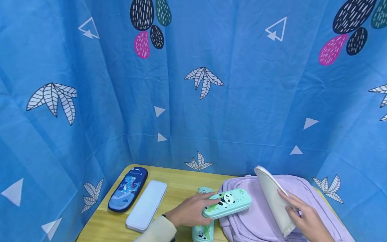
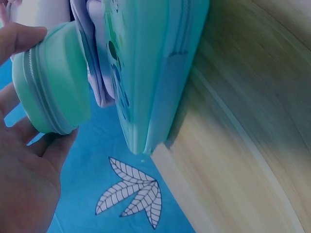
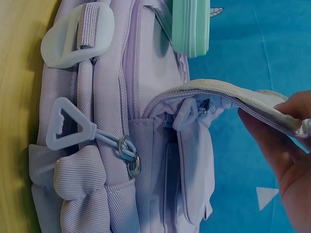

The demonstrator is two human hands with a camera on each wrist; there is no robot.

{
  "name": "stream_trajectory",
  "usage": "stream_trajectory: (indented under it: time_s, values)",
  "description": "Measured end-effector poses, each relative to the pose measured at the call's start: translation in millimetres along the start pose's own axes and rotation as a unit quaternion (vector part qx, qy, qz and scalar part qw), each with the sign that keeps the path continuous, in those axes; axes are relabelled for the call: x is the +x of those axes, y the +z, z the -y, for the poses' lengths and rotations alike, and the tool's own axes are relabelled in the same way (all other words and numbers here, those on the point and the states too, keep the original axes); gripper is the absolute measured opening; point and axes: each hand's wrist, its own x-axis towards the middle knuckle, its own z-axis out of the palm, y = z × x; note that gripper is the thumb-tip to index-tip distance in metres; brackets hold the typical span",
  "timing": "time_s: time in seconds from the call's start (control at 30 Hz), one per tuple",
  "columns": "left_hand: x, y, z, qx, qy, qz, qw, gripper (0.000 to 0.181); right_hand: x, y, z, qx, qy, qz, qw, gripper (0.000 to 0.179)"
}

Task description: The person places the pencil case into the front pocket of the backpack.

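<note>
A mint-green pencil case with a panda (image 1: 234, 201) is gripped at its left end by my left hand (image 1: 191, 210). Its far end is over the edge of a lilac backpack (image 1: 252, 220). In the left wrist view, fingers and thumb curl around the zipped end of this case (image 2: 58, 87). Beneath it, a second green panda case (image 1: 204, 232) lies on the table, partly covered. My right hand (image 1: 309, 217) pinches the backpack's pale-lined flap (image 1: 272, 198) and holds it up. The right wrist view shows the flap (image 3: 214, 89) lifted from an unzipped pocket.
On the left of the wooden table (image 1: 178, 174) lie a dark-blue dinosaur pencil case (image 1: 128, 190) and a plain white case (image 1: 147, 205). A blue patterned curtain (image 1: 199, 117) hangs behind the table. A triangular zip pull (image 3: 68, 126) dangles at the backpack's side.
</note>
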Motion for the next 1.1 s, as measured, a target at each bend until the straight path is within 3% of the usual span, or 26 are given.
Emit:
stream_trajectory:
  time_s: [0.27, 0.53, 0.73, 0.97, 1.1]
  values:
    - [16.7, 14.9, 1.3, -0.001, 0.05, 0.013, 0.9987, 0.067, -1.7, 1, 2, 0.003, 0.021, 0.0, 0.9998, 0.058]
    - [24.9, 10.1, -17.0, -0.024, 0.038, 0.048, 0.9978, 0.071, -4.3, -1, 6, -0.041, 0.101, 0.033, 0.9935, 0.062]
    - [32.2, 14.0, -22.8, -0.026, 0.027, 0.063, 0.9973, 0.071, -2.7, -2, 8, -0.033, 0.113, 0.043, 0.9922, 0.062]
    - [46.5, 22.8, -27.5, -0.01, 0.054, 0.064, 0.9964, 0.069, -0.7, -7, 10, -0.013, 0.153, 0.064, 0.986, 0.061]
    - [52.3, 26.1, -30.2, -0.007, 0.058, 0.064, 0.9962, 0.068, 0.4, -8, 12, -0.002, 0.15, 0.059, 0.987, 0.06]
